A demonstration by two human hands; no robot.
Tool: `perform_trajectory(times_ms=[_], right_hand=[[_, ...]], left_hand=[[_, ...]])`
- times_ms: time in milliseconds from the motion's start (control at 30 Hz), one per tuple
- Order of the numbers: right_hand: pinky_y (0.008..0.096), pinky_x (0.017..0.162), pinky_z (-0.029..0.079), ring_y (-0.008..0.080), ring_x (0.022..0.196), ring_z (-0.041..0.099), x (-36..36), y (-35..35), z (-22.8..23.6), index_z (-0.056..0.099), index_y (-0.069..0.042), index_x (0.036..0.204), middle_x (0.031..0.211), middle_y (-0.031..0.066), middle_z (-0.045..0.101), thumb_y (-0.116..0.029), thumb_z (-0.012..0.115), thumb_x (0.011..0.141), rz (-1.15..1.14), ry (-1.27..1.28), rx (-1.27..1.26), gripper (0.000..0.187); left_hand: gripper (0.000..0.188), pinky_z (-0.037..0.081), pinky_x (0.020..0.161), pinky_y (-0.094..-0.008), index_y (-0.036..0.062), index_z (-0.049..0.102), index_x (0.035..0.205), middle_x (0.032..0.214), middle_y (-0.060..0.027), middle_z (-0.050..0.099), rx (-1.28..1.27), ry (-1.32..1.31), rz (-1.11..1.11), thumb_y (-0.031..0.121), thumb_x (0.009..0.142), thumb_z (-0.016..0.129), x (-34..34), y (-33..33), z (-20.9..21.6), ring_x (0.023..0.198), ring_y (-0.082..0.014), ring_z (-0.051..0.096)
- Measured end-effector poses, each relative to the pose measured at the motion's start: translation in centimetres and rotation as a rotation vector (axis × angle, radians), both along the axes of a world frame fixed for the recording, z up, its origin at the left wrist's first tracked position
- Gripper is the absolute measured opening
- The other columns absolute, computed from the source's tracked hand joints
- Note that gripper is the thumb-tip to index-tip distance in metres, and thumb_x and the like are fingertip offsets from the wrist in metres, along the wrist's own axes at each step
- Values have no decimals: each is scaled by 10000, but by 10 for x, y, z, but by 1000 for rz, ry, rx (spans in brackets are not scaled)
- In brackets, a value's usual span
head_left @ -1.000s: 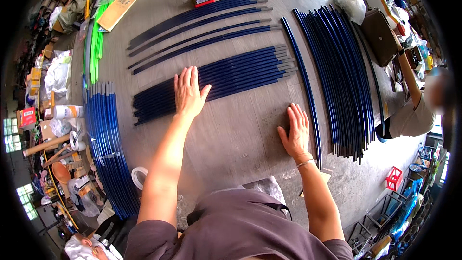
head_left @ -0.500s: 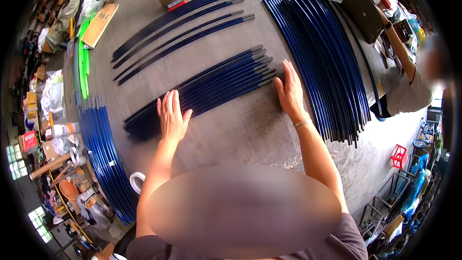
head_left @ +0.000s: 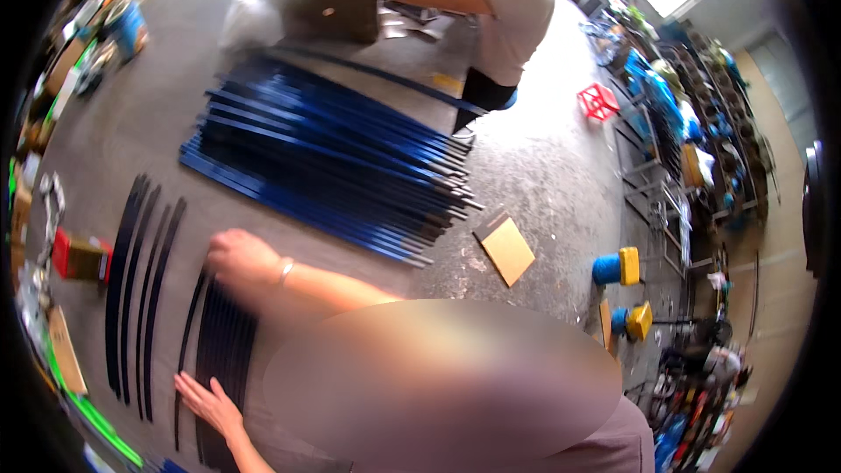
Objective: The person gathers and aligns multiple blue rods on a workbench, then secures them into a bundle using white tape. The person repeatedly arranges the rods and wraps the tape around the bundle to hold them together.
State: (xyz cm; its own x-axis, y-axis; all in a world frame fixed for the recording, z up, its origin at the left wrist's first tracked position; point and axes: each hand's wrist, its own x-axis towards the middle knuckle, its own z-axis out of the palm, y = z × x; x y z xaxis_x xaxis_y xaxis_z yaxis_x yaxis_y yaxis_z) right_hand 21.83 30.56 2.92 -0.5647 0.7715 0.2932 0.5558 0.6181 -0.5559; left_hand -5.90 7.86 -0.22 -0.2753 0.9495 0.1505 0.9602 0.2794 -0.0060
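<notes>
My left hand (head_left: 208, 403) lies flat over a row of dark blue rods (head_left: 229, 337), its fingers stretched out across them. At the far end of that row is my right hand (head_left: 243, 261), smeared by motion; its fingers look bent, but what they touch or hold cannot be made out. One single rod (head_left: 187, 346) lies slightly apart along the row's left side. Farther left, several thin groups of dark rods (head_left: 144, 298) lie roughly parallel to it. A large pile of shiny blue rods (head_left: 324, 153) is spread beyond my right hand.
Across the table (head_left: 79, 140), a person (head_left: 512, 17) in a light shirt reaches over a dark brown case (head_left: 328, 10). A red-and-brown box (head_left: 81, 256) and a wooden board (head_left: 66, 350) sit at the left. A cardboard piece (head_left: 508, 250) and red stool (head_left: 598, 102) are at the right.
My view has swung to the right, so the rods now appear turned. My right hand has gone from open beside the row to a blurred place over its end. My left hand stays on the row.
</notes>
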Motion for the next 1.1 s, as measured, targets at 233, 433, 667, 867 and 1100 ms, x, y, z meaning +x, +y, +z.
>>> perform_trajectory(times_ms=[233, 433, 667, 867, 1100], right_hand=[[443, 1058, 400, 338, 1239, 493, 12, -12, -26, 612, -61, 1174, 1287, 166, 535, -223, 751, 792, -111, 259, -3, 438], [475, 1157, 277, 320, 1371, 406, -29, 2, -41, 632, -79, 1216, 1333, 145, 543, -389, 725, 815, -126, 82, 3, 516], [417, 1125, 332, 290, 1324, 451, 5, -32, -32, 673, -29, 1103, 1270, 138, 588, -331, 726, 826, -51, 77, 10, 413], [431, 1163, 304, 337, 1384, 391, 34, -32, -20, 537, -8, 1309, 1395, 188, 509, -300, 666, 890, -159, 174, -61, 527], [430, 1187, 269, 336, 1392, 384, 28, -47, -32, 478, 52, 1347, 1450, 220, 455, -318, 633, 911, -126, 175, -89, 593]], left_hand=[[583, 303, 1113, -479, 86, 368, 1501, 1491, -148, 394, 251, 232, -130, 385, 1014, 482, -31, 2, -36, 1341, -331, 410], [574, 318, 1102, -474, 61, 389, 1482, 1453, -174, 435, 52, 334, -13, 421, 1037, 427, -53, 7, -52, 1335, -338, 419], [505, 353, 1073, -466, 25, 441, 1416, 1435, -192, 451, 171, 36, -189, 342, 1026, 489, -40, -7, -45, 1306, -364, 448], [538, 303, 1134, -474, 20, 378, 1463, 1508, -196, 395, 103, 76, -116, 340, 1037, 455, -23, -18, -41, 1381, -358, 387], [579, 272, 1158, -467, 23, 313, 1510, 1536, -171, 371, 29, 168, -168, 357, 1047, 413, -21, -18, -42, 1422, -331, 335]])
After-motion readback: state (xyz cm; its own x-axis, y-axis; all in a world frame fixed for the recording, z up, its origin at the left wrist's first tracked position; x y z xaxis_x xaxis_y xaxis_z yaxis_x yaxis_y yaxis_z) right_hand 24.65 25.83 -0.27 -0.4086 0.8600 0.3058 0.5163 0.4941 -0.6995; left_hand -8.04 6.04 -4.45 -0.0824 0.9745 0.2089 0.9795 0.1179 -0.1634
